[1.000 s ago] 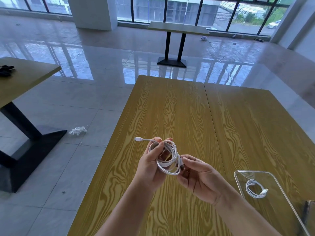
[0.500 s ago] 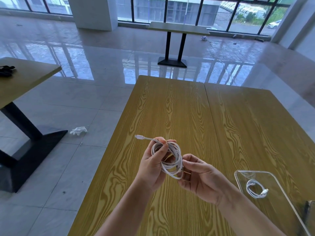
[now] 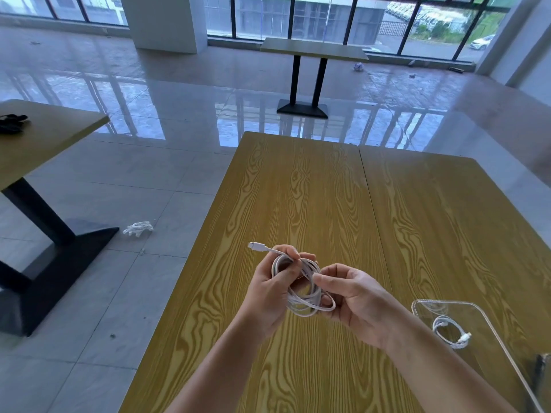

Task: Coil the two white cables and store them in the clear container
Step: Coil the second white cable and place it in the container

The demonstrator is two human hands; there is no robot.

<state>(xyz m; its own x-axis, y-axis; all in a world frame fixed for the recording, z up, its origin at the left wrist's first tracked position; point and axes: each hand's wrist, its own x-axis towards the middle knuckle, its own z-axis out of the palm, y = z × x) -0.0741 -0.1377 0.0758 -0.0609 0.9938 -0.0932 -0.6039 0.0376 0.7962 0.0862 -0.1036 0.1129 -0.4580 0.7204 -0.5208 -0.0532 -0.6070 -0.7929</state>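
I hold a white cable [image 3: 307,302] wound into a loose coil above the wooden table [image 3: 313,198]. My left hand [image 3: 271,287] grips the coil's left side, and one plug end sticks out past its fingers to the upper left. My right hand [image 3: 357,299] pinches the coil's right side between thumb and fingers. A second white cable [image 3: 450,332] lies coiled inside the clear container [image 3: 489,326], which sits on the table to the right of my hands.
The table's left edge runs close to my left forearm. A dark object [image 3: 541,374] shows at the frame's right edge beside the container. Another table [image 3: 44,138] stands to the left, and a white crumpled item [image 3: 138,228] lies on the tiled floor.
My right hand has shifted up and over the coil's right side, and the coil has tilted and dropped slightly. My left hand keeps its grip.
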